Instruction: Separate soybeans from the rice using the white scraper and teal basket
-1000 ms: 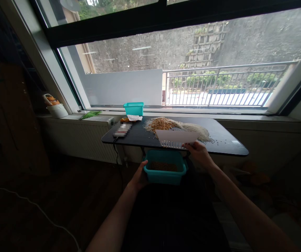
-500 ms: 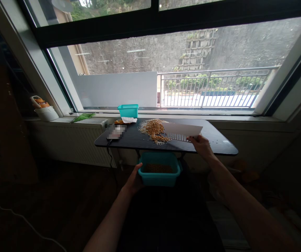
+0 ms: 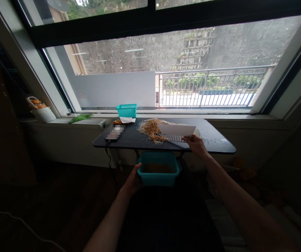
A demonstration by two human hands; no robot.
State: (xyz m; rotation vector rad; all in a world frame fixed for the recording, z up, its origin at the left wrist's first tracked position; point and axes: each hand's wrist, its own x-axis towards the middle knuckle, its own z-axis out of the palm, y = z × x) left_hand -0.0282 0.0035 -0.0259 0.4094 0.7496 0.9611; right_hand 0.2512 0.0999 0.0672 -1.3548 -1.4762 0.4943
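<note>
My left hand (image 3: pixel 134 179) grips the left side of a teal plastic bin (image 3: pixel 159 180) below the table's front edge. Brown grains (image 3: pixel 158 168) cover the bottom of this bin. Above it, my right hand (image 3: pixel 195 144) pinches the near right corner of a pale sheet with a row of slots along its lower edge (image 3: pixel 178 130). The sheet stands tilted on the dark table (image 3: pixel 213 138). Its left end touches a spread heap of yellow-orange kernels (image 3: pixel 152 128), mixed with smaller pale grains. Some grains lie behind the sheet's right end.
A smaller teal bin (image 3: pixel 126 111) stands at the table's back by the window. White paper (image 3: pixel 127 120) and a phone-like object with a blurred screen (image 3: pixel 115 132) lie on the table's left, a cable hanging down. A radiator (image 3: pixel 69 143) carries a green bag (image 3: pixel 81 118) and a white pot (image 3: pixel 44 114).
My right hand has moved the slotted sheet a little to the left, against the kernels. More grains show behind its right end. My left hand keeps hold of the bin.
</note>
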